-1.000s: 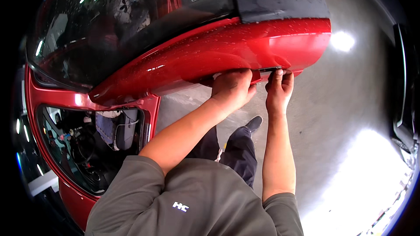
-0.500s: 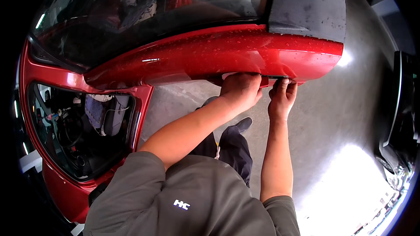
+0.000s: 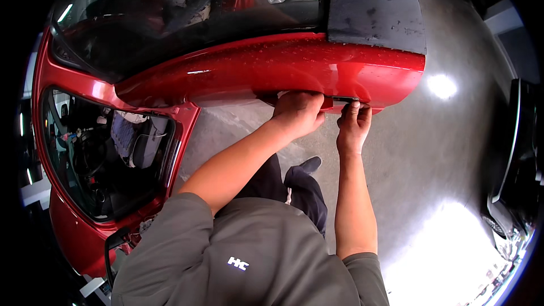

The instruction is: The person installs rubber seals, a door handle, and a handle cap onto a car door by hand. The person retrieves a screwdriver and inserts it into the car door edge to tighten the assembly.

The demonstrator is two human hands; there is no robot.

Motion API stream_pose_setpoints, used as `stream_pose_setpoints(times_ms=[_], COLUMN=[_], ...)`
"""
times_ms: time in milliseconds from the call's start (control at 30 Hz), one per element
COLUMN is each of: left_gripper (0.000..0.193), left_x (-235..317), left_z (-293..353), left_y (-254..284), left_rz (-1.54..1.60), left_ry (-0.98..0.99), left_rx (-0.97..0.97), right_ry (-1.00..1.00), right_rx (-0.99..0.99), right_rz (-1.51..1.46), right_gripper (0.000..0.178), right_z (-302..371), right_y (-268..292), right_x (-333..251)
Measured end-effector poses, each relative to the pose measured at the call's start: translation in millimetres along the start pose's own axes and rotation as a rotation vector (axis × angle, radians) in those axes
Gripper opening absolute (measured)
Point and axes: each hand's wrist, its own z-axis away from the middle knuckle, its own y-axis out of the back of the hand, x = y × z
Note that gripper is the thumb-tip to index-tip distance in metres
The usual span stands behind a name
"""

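Head view: curling the left hand (image 3: 299, 114) around one red door handle (image 3: 330, 105), tips hidden; between both hands, with long axis left to right, pointing its visible end at the right hand (image 3: 355, 127). Touching one dark slot (image 3: 344, 100) with right fingertips; cannot tell whether pinching anything. Left of the left hand, inside one car interior (image 3: 119, 195): one blue cloth (image 3: 123, 136).

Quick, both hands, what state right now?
Left hand: curled closed at the red door handle; its grip is partly hidden.
Right hand: pinched closed at the dark slot; anything held cannot be told.
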Motion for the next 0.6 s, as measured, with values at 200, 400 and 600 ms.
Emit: stream_pose_setpoints(times_ms=[200,400,600], left_gripper=[0.033,0.019,0.029], left_x=[13.3,-20.2,-49.3], left_z=[39.4,115.2,92.9], left_y=[16.9,7.2,-5.2], left_rz=[0.006,0.532,1.669], left_ry=[-0.097,0.321,0.921], left_rx=[0.333,0.086,0.058], right_ry=[-0.076,-0.161,-0.260], right_rx=[-0.021,-0.034,-0.055], right_rz=[0.067,0.046,0.190], right_gripper=[0.020,0.021,0.024], right_z=[0.5,0.9,19.3], right_y=[5.3,4.6,15.1], right_x=[-15.4,-26.1,-34.0])
